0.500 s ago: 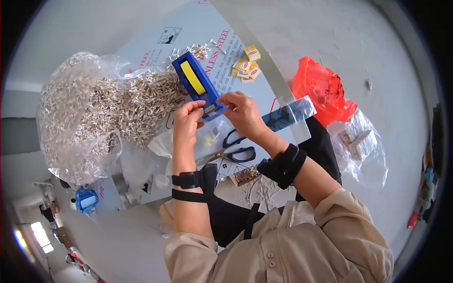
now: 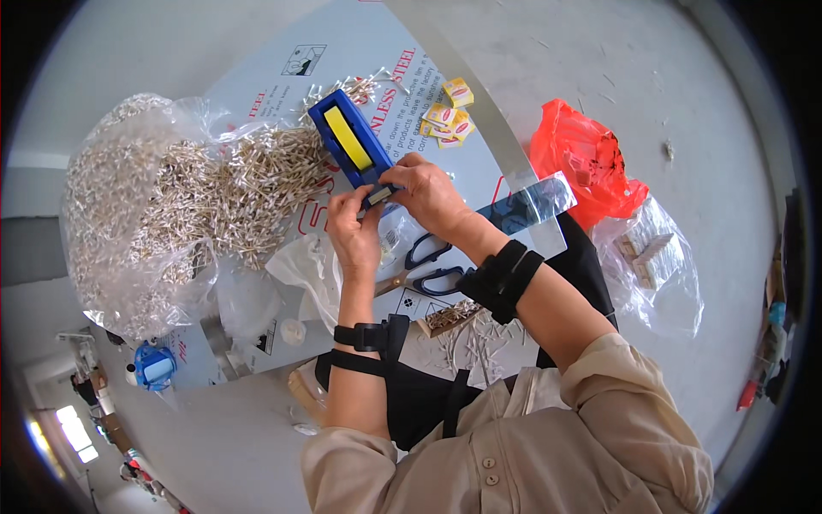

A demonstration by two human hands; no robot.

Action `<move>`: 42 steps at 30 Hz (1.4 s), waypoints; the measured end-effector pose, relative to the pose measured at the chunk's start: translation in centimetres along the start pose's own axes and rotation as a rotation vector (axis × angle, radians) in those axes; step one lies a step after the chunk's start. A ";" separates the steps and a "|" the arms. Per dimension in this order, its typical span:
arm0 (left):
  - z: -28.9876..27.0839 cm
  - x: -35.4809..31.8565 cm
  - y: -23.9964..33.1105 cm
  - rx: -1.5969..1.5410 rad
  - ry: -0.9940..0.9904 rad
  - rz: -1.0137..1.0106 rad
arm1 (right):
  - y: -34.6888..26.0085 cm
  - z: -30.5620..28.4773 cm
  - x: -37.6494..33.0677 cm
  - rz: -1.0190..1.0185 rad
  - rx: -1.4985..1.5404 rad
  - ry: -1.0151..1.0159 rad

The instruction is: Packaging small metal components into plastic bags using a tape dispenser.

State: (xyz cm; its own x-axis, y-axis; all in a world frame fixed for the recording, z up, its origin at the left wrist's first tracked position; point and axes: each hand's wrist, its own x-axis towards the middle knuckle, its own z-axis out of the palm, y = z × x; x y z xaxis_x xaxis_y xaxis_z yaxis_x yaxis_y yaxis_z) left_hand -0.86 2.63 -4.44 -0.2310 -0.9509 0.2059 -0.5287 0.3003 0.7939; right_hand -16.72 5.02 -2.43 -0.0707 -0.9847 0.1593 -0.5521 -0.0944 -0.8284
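While the left hand [image 2: 353,233] and right hand [image 2: 431,197] meet at the near end of the blue tape dispenser [image 2: 371,137], drawing tape seems in hand.
Both hands' fingers bend close together; what they pinch, I cannot tell. The dispenser stands on the counter [image 2: 351,43] beside cotton swabs [image 2: 265,180]; next probably calls for an even pull.

table [image 2: 364,38], tape dispenser [image 2: 347,137], swabs [image 2: 248,188], scissors [image 2: 401,279], boxes [image 2: 458,92]
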 end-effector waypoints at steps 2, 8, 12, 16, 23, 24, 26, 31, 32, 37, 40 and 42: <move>0.4 0.1 -0.1 -0.006 0.058 -0.042 | 0.0 0.0 0.2 0.046 0.063 0.031; -2.0 1.3 -0.3 -0.283 -0.169 -0.228 | -1.4 -0.5 0.9 0.294 0.325 -0.052; -1.2 1.1 0.6 -0.077 -0.108 -0.050 | -1.3 0.5 2.0 0.414 0.505 -0.025; -1.1 0.8 0.4 0.052 -0.073 0.071 | -2.5 1.4 1.8 0.431 0.321 0.104; -0.9 1.0 0.3 0.079 -0.098 0.068 | -3.6 0.1 3.2 0.452 0.499 0.139; -1.1 0.9 -0.1 0.098 -0.103 0.056 | -3.6 0.0 2.7 0.450 0.500 0.131; -1.3 0.8 -0.6 0.040 -0.090 0.043 | -4.0 -0.6 0.9 0.691 0.922 0.061; -1.4 1.0 -0.3 0.026 -0.092 0.081 | -4.8 -0.9 -1.6 0.871 1.035 0.109; -1.4 1.0 -0.2 0.041 -0.100 0.063 | -5.0 -0.9 -1.8 0.906 1.080 0.118; -1.5 1.0 -0.1 0.038 -0.116 0.016 | -5.3 -0.5 -2.1 0.951 1.066 0.202; -1.6 0.9 -0.1 0.027 -0.113 0.019 | -4.7 -0.6 -2.5 0.949 1.143 0.174; -1.7 1.0 -0.2 0.041 -0.097 0.063 | -4.4 -0.4 -2.8 0.936 1.209 0.158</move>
State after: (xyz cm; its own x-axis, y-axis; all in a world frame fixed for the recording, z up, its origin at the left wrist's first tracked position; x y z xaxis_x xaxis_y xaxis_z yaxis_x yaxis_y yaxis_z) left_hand 0.43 1.53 -3.43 -0.3417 -0.9191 0.1964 -0.5434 0.3637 0.7566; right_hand -14.41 8.20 0.97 -0.1249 -0.7394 -0.6616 0.7166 0.3940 -0.5755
